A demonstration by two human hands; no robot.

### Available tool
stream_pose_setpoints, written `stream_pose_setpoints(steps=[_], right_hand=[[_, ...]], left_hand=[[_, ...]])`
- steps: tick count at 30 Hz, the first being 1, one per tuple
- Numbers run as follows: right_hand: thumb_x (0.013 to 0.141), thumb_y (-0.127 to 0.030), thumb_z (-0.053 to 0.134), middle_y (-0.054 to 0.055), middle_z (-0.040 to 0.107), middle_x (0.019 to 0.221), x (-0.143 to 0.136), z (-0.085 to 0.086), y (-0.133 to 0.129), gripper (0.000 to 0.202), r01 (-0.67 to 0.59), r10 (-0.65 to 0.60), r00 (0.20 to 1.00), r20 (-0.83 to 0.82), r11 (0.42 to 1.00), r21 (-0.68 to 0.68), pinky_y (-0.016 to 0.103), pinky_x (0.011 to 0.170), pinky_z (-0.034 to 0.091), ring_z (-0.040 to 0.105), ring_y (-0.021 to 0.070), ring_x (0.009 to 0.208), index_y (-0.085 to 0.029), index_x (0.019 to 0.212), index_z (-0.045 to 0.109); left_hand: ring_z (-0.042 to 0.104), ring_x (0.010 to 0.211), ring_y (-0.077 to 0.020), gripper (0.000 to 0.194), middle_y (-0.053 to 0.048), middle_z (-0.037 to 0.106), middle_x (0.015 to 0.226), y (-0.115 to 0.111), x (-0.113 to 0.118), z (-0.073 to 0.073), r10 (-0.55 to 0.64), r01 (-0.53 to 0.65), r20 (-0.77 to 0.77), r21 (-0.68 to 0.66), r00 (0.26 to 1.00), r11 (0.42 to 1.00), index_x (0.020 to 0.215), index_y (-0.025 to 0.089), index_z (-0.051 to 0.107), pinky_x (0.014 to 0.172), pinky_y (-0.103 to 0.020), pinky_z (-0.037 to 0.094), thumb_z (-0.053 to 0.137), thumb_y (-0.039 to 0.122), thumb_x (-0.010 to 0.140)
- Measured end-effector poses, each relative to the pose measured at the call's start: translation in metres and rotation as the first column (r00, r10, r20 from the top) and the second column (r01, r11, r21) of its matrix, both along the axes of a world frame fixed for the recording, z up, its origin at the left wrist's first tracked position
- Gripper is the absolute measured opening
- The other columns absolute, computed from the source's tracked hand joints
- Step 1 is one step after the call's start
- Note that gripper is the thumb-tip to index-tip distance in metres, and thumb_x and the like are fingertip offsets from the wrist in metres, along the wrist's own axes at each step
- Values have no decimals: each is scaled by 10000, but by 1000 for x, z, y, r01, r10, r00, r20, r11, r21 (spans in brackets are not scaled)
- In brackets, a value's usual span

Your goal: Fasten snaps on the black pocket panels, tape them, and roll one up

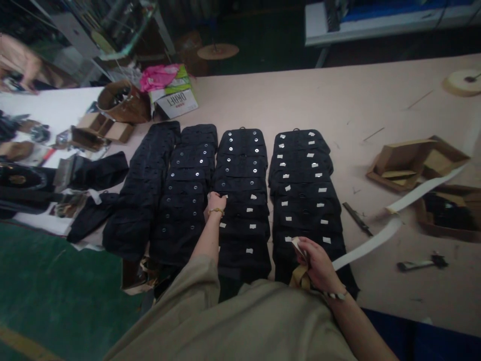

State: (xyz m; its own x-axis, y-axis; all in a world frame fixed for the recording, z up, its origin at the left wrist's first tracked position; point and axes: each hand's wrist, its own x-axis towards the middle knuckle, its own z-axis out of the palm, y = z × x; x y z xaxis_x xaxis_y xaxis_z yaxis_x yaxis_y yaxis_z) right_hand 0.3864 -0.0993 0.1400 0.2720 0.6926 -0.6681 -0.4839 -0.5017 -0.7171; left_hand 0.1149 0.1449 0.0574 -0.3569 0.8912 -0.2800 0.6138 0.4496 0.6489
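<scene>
Rows of overlapping black fabric pieces lie in front of me, some with metal eyelets, others with small white tape pieces stuck on. Over the third row, my left hand is closed, its fingertips pinching a small white tape piece at the spot level with another one to its right. My right hand is closed on a white tape strip, above the near end of the fourth row. A folded end shows at its fingertips, and a tan loop hangs below the palm.
The strip runs right past open cardboard boxes toward the table edge. A metal tool and a tape roll lie on the table. At back left stand a brown bucket and a carton. Another person's hands show far left.
</scene>
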Motion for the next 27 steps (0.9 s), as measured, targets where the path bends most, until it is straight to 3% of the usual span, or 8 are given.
stream_pose_setpoints(steps=[3,6,7,9,12,17,22,27], right_hand=[[586,-471,822,17,576,717,-1,3,-3,398,-46,41,996,78,997,62,237,519,339,451,129,612,-179,825,696],[692,-579,767,3,522,656,-2,5,-7,426,-148,105,938,331,983,105,256,530,312,407,129,594,-173,759,657],[719,-594,749,-8,489,623,-2,6,-8,438,-182,124,901,417,978,102,259,529,300,387,126,583,-176,704,618],[753,-603,724,-26,435,578,-4,7,-9,478,-241,153,828,539,966,97,262,533,291,363,120,567,-187,623,526],[819,-588,663,-26,450,579,-6,10,-11,470,-335,192,762,619,934,122,265,551,315,396,128,578,-191,622,508],[933,-499,544,9,641,749,-8,17,-16,337,-483,281,675,683,867,120,270,616,384,554,165,675,-192,898,680],[935,-385,495,49,685,818,-7,19,-19,290,-585,327,432,840,811,-15,298,687,397,617,204,765,-202,833,696],[930,-401,488,42,694,793,-8,16,-18,322,-546,329,545,771,837,29,289,675,407,616,197,730,-193,845,718]], left_hand=[[656,1024,-283,284,-132,682,1035,-7,4,21,-59,60,-60,12,996,998,961,203,587,880,-366,483,763,318,770],[665,969,-243,211,-81,697,935,-40,34,42,-303,295,94,93,948,951,1027,219,638,846,-330,492,685,323,849],[674,915,-225,218,-75,700,916,-57,48,49,-434,418,237,116,869,901,1047,212,657,792,-309,501,658,340,870],[685,834,-200,324,-90,711,970,-93,73,62,-597,652,582,146,552,744,1115,188,674,663,-266,495,658,398,869],[682,822,-182,473,-105,722,1017,-139,98,77,-568,794,786,176,242,581,1162,155,684,637,-240,487,772,410,774],[654,753,-156,239,-51,743,891,-162,104,94,-778,825,551,260,301,503,1033,167,739,699,-257,495,673,317,858],[678,802,-189,128,-25,752,874,-166,103,110,-930,896,104,250,353,368,908,229,751,747,-282,495,632,253,865],[685,851,-205,173,-35,754,966,-169,105,111,-946,930,-6,184,325,318,1014,247,727,740,-288,495,613,264,884]])
